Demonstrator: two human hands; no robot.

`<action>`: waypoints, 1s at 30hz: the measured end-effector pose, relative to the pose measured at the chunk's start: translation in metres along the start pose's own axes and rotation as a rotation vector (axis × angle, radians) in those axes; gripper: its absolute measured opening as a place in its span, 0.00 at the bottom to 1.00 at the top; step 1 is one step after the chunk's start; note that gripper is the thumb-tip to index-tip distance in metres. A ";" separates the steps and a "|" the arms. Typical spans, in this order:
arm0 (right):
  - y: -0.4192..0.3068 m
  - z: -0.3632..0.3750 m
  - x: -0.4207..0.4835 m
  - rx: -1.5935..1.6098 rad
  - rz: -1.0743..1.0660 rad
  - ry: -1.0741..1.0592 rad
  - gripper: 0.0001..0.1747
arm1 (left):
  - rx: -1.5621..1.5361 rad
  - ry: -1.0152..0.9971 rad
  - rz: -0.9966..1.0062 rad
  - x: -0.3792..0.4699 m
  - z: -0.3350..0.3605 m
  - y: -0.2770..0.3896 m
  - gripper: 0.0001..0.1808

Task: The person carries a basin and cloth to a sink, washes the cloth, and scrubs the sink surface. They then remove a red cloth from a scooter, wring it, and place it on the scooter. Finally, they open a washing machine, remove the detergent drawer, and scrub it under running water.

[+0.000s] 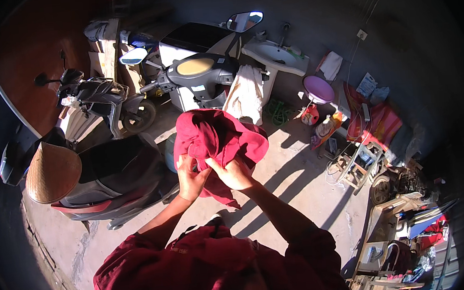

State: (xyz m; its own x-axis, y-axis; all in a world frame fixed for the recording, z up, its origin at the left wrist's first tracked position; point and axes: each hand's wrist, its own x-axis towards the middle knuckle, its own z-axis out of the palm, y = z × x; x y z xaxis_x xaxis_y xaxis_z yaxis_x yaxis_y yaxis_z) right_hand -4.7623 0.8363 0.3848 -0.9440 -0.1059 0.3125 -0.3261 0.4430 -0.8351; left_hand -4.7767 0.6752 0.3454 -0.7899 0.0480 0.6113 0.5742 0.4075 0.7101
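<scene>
A bunched dark-red cloth (231, 139), possibly a garment, is held up in front of me in the middle of the view. My left hand (191, 177) grips its near left edge, with the fingers partly inside the folds. Close beside it, my right hand (232, 172) pinches the same cloth with the thumb on top; some of its fingers are hidden beneath. The thumbs nearly meet at a gathered part. One pointed end of the cloth hangs down below the hands.
A parked scooter with a conical straw hat (54, 171) stands at the left. Ahead are another scooter (203, 75), draped with a white cloth (246, 92), and a washbasin (278, 54). A purple basin (319, 89), a wooden chair (362, 164) and piled household items line the right side.
</scene>
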 end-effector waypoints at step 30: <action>0.344 -0.316 0.036 0.780 1.110 0.407 0.13 | 0.890 0.214 -0.570 0.553 0.109 -0.300 0.37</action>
State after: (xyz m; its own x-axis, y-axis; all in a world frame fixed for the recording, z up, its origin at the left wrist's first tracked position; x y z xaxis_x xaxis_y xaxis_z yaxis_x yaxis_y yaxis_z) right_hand -4.8927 1.2662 0.2518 -0.6876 0.2865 -0.6672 0.4949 -0.4876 -0.7193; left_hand -5.4090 0.6788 0.4327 -0.7883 -0.4835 0.3804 -0.2968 0.8405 0.4532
